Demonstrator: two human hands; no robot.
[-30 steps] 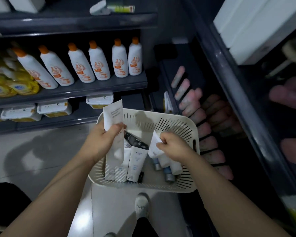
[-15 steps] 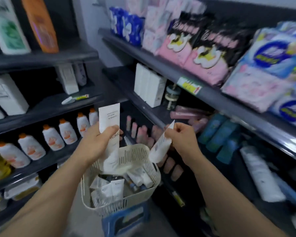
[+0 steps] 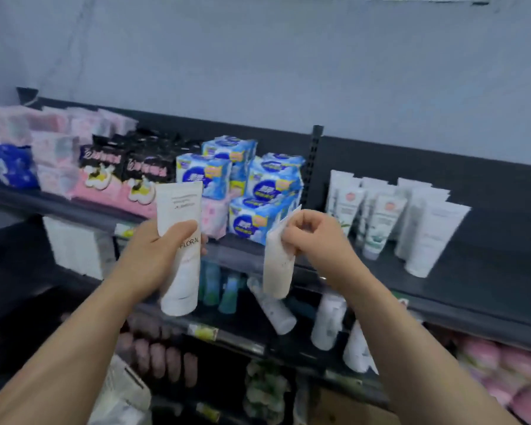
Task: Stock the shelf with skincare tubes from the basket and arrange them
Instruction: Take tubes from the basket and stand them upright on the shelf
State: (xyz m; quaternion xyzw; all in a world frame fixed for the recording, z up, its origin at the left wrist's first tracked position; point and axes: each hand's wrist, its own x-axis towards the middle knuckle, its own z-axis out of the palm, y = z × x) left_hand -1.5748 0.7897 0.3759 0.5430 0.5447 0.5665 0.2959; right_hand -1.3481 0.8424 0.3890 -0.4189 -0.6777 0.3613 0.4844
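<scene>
Grey wall behind dark store shelving. Upper shelf [image 3: 488, 271]: pink-and-black packs [image 3: 129, 176] toward the left end, blue packs [image 3: 258, 191] stacked mid-shelf, print on both too blurred to read. Toward the right end, a group of white standing tubes [image 3: 383, 222], caps down, green leaf art on some, text unreadable.

Left hand [image 3: 154, 256] is wrapped round a large white tube [image 3: 183, 277], held upright with the crimp up; "FLORAL" reads beside the thumb, small lines above illegible. Right hand [image 3: 313, 240] pinches a small white tube [image 3: 278, 271] by its crimped end, cap hanging down, label unreadable. Hands are apart, both tubes in the air before the shelf's front edge, neither touching it.

Lower shelf: teal bottles [image 3: 221, 286], more white tubes, yellow price tag [image 3: 203, 331] on the front edge, unreadable.
</scene>
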